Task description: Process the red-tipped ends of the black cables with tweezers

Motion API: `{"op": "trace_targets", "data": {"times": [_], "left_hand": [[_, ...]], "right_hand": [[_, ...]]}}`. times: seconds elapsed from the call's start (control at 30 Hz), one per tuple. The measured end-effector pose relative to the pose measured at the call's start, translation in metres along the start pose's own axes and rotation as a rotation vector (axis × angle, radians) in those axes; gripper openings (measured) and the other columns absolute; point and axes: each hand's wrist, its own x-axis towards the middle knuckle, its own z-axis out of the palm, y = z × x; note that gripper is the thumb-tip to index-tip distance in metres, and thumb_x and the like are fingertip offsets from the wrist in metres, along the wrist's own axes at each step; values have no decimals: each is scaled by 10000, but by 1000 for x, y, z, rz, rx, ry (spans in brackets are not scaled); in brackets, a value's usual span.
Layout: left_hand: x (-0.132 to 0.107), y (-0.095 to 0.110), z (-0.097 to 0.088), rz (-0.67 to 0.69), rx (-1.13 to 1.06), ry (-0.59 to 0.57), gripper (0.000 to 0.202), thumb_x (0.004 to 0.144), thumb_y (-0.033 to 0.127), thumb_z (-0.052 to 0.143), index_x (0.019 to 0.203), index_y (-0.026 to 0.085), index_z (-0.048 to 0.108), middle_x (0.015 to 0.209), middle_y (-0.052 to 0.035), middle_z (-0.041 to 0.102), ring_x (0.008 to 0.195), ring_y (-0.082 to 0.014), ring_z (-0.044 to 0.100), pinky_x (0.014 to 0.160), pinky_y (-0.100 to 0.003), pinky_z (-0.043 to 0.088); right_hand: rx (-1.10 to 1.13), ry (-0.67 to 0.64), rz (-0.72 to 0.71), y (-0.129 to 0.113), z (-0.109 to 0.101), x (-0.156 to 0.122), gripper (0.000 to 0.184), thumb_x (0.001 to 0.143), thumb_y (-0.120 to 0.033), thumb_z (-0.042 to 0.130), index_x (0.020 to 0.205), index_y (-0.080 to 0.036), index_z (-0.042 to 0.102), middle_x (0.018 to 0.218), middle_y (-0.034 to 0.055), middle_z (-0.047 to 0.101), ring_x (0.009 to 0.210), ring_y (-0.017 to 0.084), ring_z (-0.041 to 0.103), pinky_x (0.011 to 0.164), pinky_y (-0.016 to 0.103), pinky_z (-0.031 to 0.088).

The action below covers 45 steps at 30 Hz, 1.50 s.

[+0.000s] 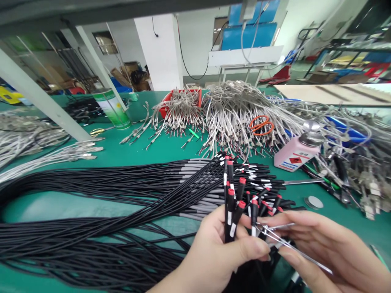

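Note:
My left hand (pixel 220 252) is closed around several black cables, whose connectors with red tips and white labels (pixel 237 217) stand up between the thumb and fingers. My right hand (pixel 332 244) pinches silver metal tweezers (pixel 301 252). The tips of the tweezers are beside one red-tipped connector (pixel 254 211) at my left fingertips; whether they touch it I cannot make out. More red-tipped cable ends lie just behind my hands. A long bundle of black cables (pixel 91 228) runs off to the left over the green table, some with grey sleeves (pixel 198 171).
Behind the black cables lies a large heap of grey-white cables (pixel 238 110), with orange-handled scissors (pixel 262 125) on it. A pink bottle (pixel 295 152) with a metal top stands at right, near a small round lid (pixel 313 202). A red bin (pixel 165 106) and a green can (pixel 113 110) stand farther back.

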Motion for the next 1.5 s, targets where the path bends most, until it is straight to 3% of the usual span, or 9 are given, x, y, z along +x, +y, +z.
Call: {"op": "trace_targets", "data": {"times": [0.1,0.17,0.27,0.33,0.87,1.0,1.27,1.4,1.5], "left_hand": [[-1,-1,-2,8,115,63,293,767,390,776,903,147,684,613,37,532,509,-60,405,492,-194,301],[-2,-1,-3,14,179,100,253,803,370,735,920,146,727,619,34,507,543,-69,396,519,-202,311],[-2,1,-2,18,199,56,208,755,296,786,897,146,759,706,1,577,669,-100,486,649,-219,410],[-1,0,1,-2,166,11,228,690,267,843,862,146,755,731,-4,606,679,-111,519,677,-242,450],[-1,3,5,8,142,128,128,772,211,719,728,141,621,674,-6,613,696,-123,564,745,-246,459],[-2,2,4,-34,53,169,174,774,242,704,715,178,553,479,91,393,416,-60,326,448,-190,356],[-2,0,2,-190,74,0,260,681,273,832,825,132,666,660,-32,690,352,4,307,356,-184,136],[-2,2,1,-151,67,50,209,708,251,803,833,122,698,637,-39,705,363,-12,354,374,-185,168],[-1,4,1,-111,63,54,174,741,256,768,828,113,721,651,-47,714,367,-12,354,376,-184,176]], "right_hand": [[-107,76,9,0,-8,4,489,834,-247,704,1290,-384,590,1010,1,753,828,184,746,763,195,622],[-204,115,20,-2,-13,10,302,861,-273,665,1150,-363,673,953,14,717,799,186,712,689,198,610],[-294,-28,-24,-8,-13,22,130,908,-285,597,851,-308,711,825,6,666,723,169,654,612,199,567],[-290,-131,-47,-12,-9,27,119,912,-281,602,890,-316,713,840,-15,697,731,153,663,633,186,558],[205,-79,450,9,-9,23,312,893,-498,607,806,-230,740,865,34,687,834,199,626,728,282,517],[242,-144,490,3,-1,22,353,898,-512,591,717,-230,702,723,4,625,698,163,565,618,261,478],[178,-244,353,-6,3,22,296,917,-449,593,753,-250,739,755,9,666,734,162,623,648,239,520],[6,-122,275,-4,-2,21,315,941,-488,531,1014,-306,778,978,31,737,856,187,698,706,240,574],[-2,-66,312,-1,-8,17,336,939,-437,552,1220,-318,694,881,30,737,744,184,713,662,257,602]]}}
